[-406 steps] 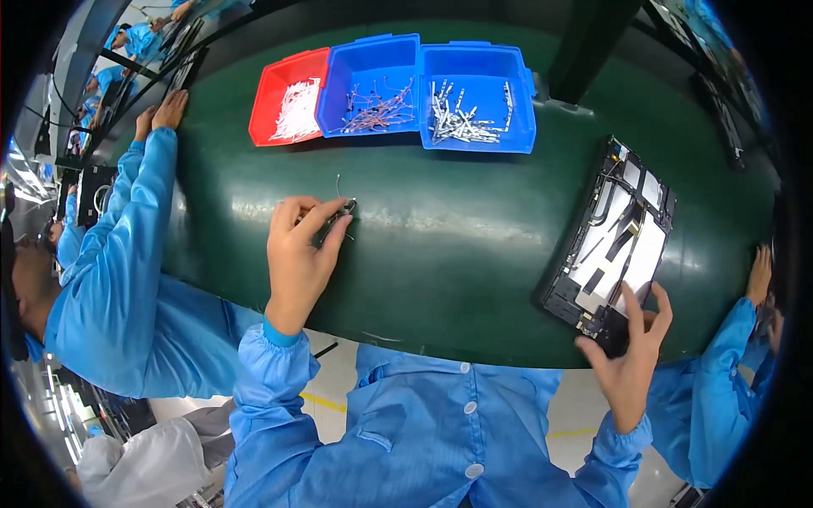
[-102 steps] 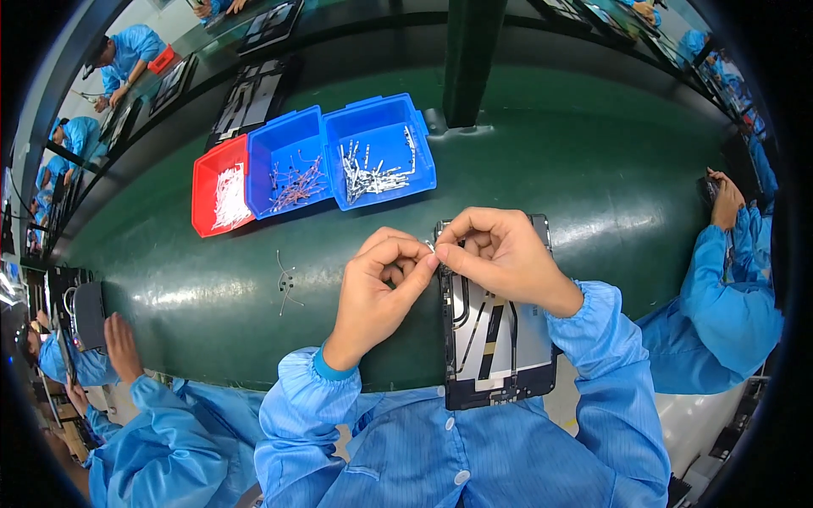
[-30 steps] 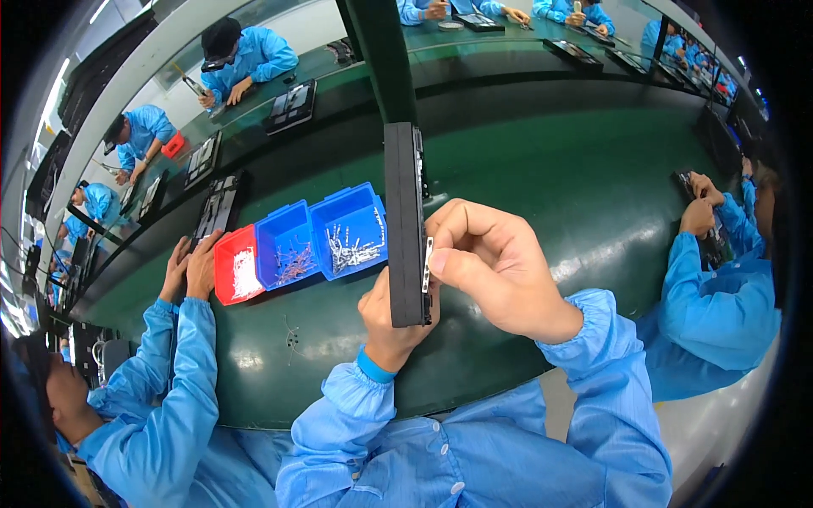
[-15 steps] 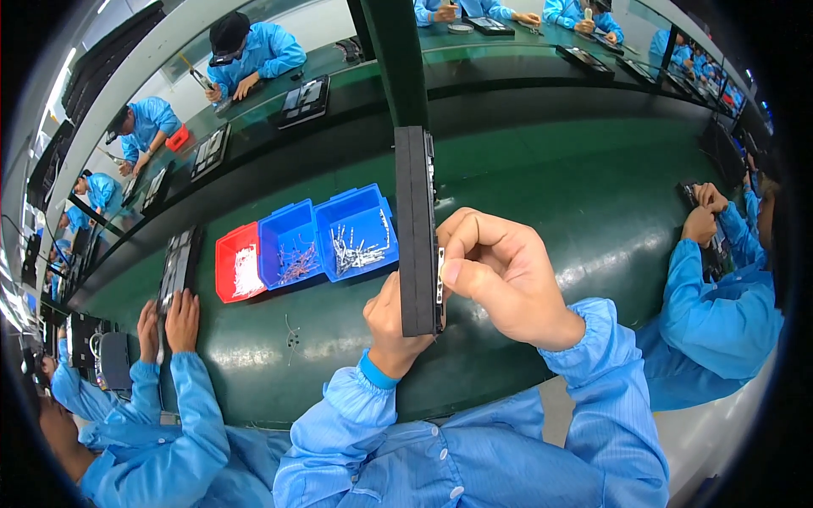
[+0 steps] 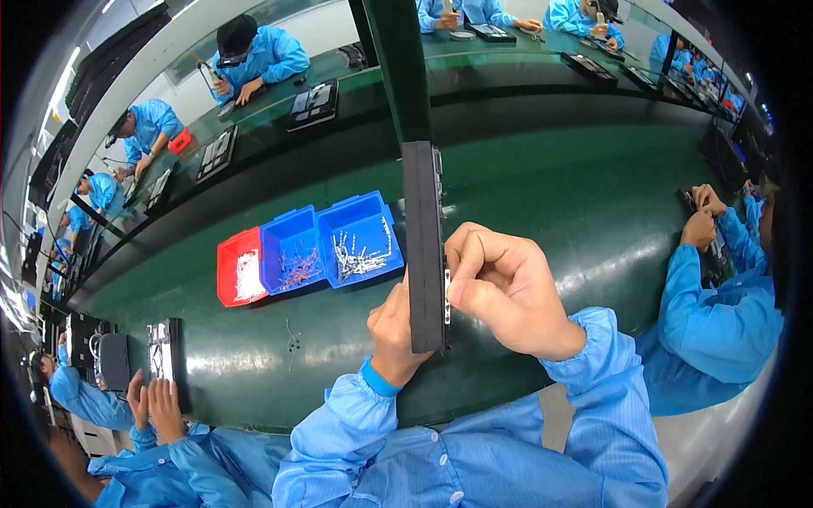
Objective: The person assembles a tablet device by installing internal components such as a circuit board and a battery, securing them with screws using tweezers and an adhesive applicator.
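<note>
Upright on its edge, a thick black rectangular device (image 5: 423, 245) stands in front of me, its inner face turned to the right and seen only at a steep angle. My left hand (image 5: 389, 330) is closed around its left side and lower part; the fingers behind are hidden. On the device's right side sits a narrow white strip with dark marks (image 5: 447, 298). My right hand (image 5: 512, 292) is closed, its thumb and bent forefinger pinching at this strip against the device.
Left of the device are a red bin (image 5: 223, 278) of white pieces, a blue bin (image 5: 273, 233) of thin reddish pieces and another blue bin (image 5: 345, 218) of silvery strips. Small dark bits with thin wires (image 5: 293, 339) lie nearby. Co-workers sit at both sides and across.
The device and both my hands have shifted slightly down and right in the picture. At the left, a co-worker's device now lies nearer the table edge, and that person's hands have come off it.
</note>
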A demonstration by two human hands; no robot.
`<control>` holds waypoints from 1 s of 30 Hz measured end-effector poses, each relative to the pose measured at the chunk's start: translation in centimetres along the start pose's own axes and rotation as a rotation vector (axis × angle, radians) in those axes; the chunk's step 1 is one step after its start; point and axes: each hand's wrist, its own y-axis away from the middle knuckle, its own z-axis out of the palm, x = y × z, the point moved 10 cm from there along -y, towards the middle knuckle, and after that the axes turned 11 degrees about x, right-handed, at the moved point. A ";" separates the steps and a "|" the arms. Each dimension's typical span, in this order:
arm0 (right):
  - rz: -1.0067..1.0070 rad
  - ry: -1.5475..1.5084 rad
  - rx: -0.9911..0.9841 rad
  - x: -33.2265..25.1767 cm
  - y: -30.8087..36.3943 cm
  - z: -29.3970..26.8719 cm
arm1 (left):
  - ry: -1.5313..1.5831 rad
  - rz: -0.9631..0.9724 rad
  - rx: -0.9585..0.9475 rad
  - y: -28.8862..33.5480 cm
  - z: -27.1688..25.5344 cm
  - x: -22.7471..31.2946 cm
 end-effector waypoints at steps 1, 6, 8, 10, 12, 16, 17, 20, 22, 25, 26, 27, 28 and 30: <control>0.006 0.014 0.004 0.0 0.0 0.0 | 0.000 0.001 0.001 0.0 -0.1 0.0; -0.008 0.021 -0.007 -0.1 0.0 0.3 | 0.004 0.011 -0.009 -0.1 -0.2 0.2; 0.001 0.028 -0.012 -0.2 0.1 0.1 | -0.024 0.055 -0.010 -0.1 -0.3 0.6; 0.014 0.018 -0.034 0.2 0.2 0.0 | -0.055 0.102 -0.011 0.0 -0.5 1.0; 0.054 -0.018 -0.015 0.7 0.3 0.2 | -0.049 0.033 -0.002 0.0 -0.8 0.6; 0.149 -0.116 0.033 1.4 0.2 0.2 | -0.056 0.083 0.007 -0.2 -1.1 1.0; 0.150 -0.114 0.033 1.3 0.2 0.4 | -0.059 0.068 0.024 -0.3 -1.2 1.0; 0.147 -0.041 0.067 1.3 0.2 0.4 | -0.065 0.074 0.059 -0.4 -1.6 0.9; 0.160 -0.052 0.059 1.4 0.3 0.5 | -0.068 0.093 0.079 -0.5 -1.9 1.1; 0.157 -0.057 0.023 1.1 0.2 0.5 | -0.097 0.104 0.039 -0.7 -1.9 1.5; 0.160 -0.056 0.024 1.2 0.2 0.5 | -0.105 0.095 0.020 -0.6 -1.8 1.4; 0.167 -0.067 0.031 1.3 0.3 0.5 | -0.113 0.086 0.002 -0.6 -1.7 1.4; 0.171 -0.078 0.039 1.4 0.1 0.4 | -0.111 0.087 0.002 -0.7 -1.6 1.3; 0.202 -0.109 0.050 1.7 -0.1 0.5 | -0.118 0.141 0.078 -1.0 -1.9 1.7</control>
